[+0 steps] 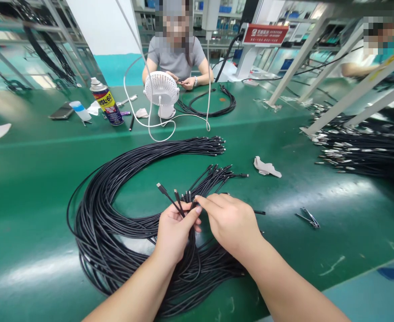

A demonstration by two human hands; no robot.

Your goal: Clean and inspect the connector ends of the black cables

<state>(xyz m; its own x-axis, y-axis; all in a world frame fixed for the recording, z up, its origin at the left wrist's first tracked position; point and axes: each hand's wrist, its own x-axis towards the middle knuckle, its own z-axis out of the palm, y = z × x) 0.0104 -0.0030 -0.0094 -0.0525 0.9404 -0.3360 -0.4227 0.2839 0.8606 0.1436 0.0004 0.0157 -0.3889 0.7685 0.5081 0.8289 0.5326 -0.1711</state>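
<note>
Item: black cables (pixel 96 205) with slim, metal-tipped plugs (pixel 159 186). Location: curved bundle on the green surface (pixel 42 179), directly before the wearer, several ends raised between the hands.

Hold: left hand (pixel 173 230), fingers closed around several cables just behind the plugs. Right hand (pixel 233 219), fingers curled, index fingertip at one plug beside the left thumb; whether its own thumb pinches there is hidden, so its grip cannot be told.

Handling, as judged: single cable light, flexible, springy; jacket smooth, perhaps slightly slippery; whole bundle weightier, apt to splay and tangle. Plug tips likely the delicate part. Best taken by the moulded plug housing or the jacket right behind it.

Count:
- Main bundle: one; cables too many and overlapped to number.
- Cable pile (pixel 367 154), far right: one, likewise uncountable.
- Smaller cable coil (pixel 228 105), near the co-worker (pixel 175 51) across the surface: one.
- Nail clipper (pixel 309 218), right of the right hand: one.
- Crumpled white scrap (pixel 265 167), beyond the right hand: one.
- Desk fan (pixel 161 89), white: one.
- Spray can (pixel 108 103), tilted in view: one.
- Phone (pixel 61 112), dark: one.
- Small blue-and-white bottle (pixel 80 111): one.
</note>
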